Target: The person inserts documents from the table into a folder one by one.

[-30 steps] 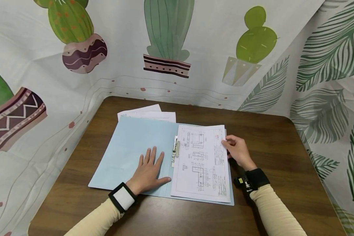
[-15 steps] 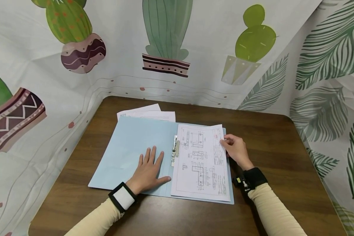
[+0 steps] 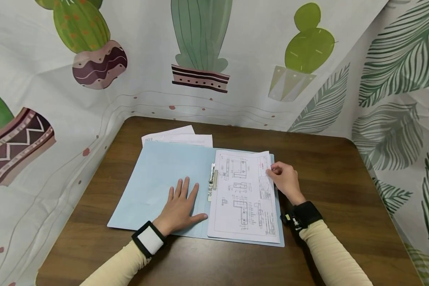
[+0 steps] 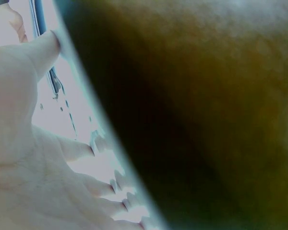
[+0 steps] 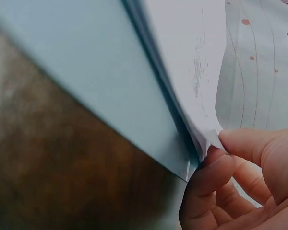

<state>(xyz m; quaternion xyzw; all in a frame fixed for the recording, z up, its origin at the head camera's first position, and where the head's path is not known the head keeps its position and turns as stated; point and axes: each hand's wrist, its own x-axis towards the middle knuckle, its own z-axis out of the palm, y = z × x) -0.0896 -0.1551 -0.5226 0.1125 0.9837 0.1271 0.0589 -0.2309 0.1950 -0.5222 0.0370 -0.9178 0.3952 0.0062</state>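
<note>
A light blue folder (image 3: pixel 164 171) lies spread on the table, a metal clip (image 3: pixel 212 180) along its spine. On its right half rest paper sheets (image 3: pixel 232 214), the top one printed with technical drawings. My left hand (image 3: pixel 178 206) lies flat on the left cover, fingers spread and thumb pointing to the spine. In the left wrist view its palm (image 4: pixel 33 177) shows beside a dark blur. My right hand (image 3: pixel 286 180) pinches the sheets' right edge near the upper corner. In the right wrist view thumb and forefinger (image 5: pixel 211 170) press that edge, which is bent up off the folder's cover (image 5: pixel 86 72).
More white papers (image 3: pixel 196 140) stick out from behind the folder's upper left. The brown wooden table (image 3: pixel 329 171) has rounded far corners. A white cloth (image 3: pixel 143 51) printed with cacti and leaves hangs around its back and sides.
My right hand moves slightly left with the sheets' edge in its pinch, then stays nearly still. My left hand stays in place. The head view shifts slightly.
</note>
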